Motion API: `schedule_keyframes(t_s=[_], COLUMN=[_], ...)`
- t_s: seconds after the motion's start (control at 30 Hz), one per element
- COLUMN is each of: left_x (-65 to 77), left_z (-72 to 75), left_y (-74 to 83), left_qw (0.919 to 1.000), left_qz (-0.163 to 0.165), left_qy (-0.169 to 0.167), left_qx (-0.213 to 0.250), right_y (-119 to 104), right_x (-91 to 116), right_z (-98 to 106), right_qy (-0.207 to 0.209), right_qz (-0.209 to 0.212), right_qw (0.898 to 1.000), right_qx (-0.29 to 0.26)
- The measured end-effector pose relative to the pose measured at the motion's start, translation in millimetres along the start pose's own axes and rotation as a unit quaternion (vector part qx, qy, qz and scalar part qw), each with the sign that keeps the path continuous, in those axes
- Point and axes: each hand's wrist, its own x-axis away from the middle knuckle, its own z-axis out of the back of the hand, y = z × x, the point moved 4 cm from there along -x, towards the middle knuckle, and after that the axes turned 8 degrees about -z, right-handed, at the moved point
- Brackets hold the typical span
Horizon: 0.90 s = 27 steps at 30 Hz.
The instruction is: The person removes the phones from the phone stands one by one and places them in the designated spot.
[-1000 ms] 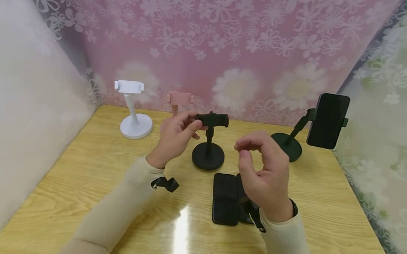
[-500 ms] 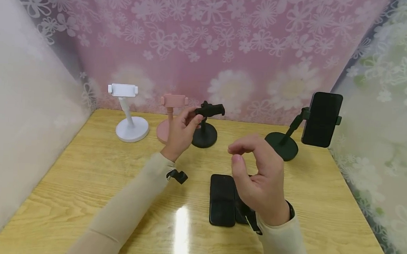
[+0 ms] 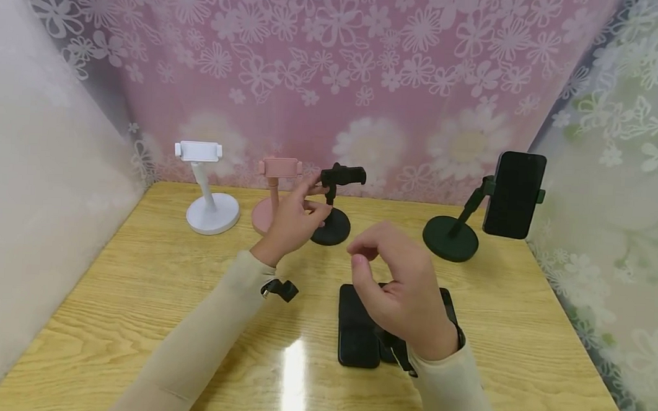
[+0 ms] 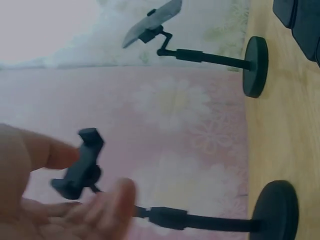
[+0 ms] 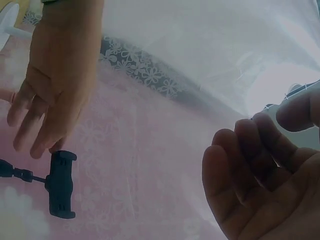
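A black phone stand [image 3: 332,229] stands upright on the table, its clamp [image 3: 346,176] level across the top. My left hand [image 3: 291,223] is right beside it on the left, with spread fingers close to the clamp. In the left wrist view, thumb and fingers lie apart around the clamp [image 4: 82,167]. Loosely curled, my right hand [image 3: 400,287] hovers over two black phones lying side by side, holding nothing. The left phone [image 3: 358,334] shows mostly; the hand and wrist hide much of the right phone [image 3: 448,303].
To the left of the black stand are a pink phone stand [image 3: 281,167] and a white phone stand [image 3: 212,213]. A dark green stand [image 3: 450,238] at the right bears a phone [image 3: 515,195]. Floral curtains hang behind and to the right of the wooden table [image 3: 215,348].
My left hand has moved the black stand back, into line with the pink one, and its fingers have come off the clamp. The right hand has shifted slightly left, still loosely curled.
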Motion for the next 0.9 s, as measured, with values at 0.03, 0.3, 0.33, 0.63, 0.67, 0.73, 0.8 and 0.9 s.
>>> schedule_keyframes(t_s=[0.03, 0.3, 0.33, 0.63, 0.67, 0.73, 0.8, 0.9], left_x=[4.7, 48.7, 53.0, 78.5, 79.4, 80.6, 82.3, 85.9], left_z=[1.6, 13.4, 17.5, 64.2, 66.1, 67.5, 66.8, 64.5], left_y=[2.7, 39.0, 46.0, 95.2, 97.9, 102.1, 105.6, 107.9], left_qw=[0.9996, 0.9820, 0.9816, 0.9680, 0.9660, 0.9627, 0.9585, 0.9538], left_qz=[0.011, -0.037, -0.053, -0.210, -0.222, -0.246, -0.271, -0.295], left_qy=[-0.018, -0.108, -0.105, -0.007, 0.002, 0.017, 0.026, 0.025], left_qx=[-0.020, -0.150, -0.151, -0.138, -0.132, -0.111, -0.083, -0.051], right_y=[0, 4, 5, 15, 17, 23, 31, 46], right_x=[0, 4, 4, 4, 4, 3, 2, 0], right_z=[-1, -7, -8, -9, -9, -7, -6, -1], right_qy=[-0.004, -0.019, -0.021, 0.011, 0.013, 0.018, 0.022, 0.063], right_qz=[-0.004, -0.026, -0.027, -0.071, -0.073, -0.082, -0.098, -0.125], right_qw=[1.000, 0.999, 0.999, 0.996, 0.996, 0.995, 0.993, 0.988], right_qx=[0.004, 0.019, 0.021, 0.046, 0.050, 0.057, 0.066, 0.070])
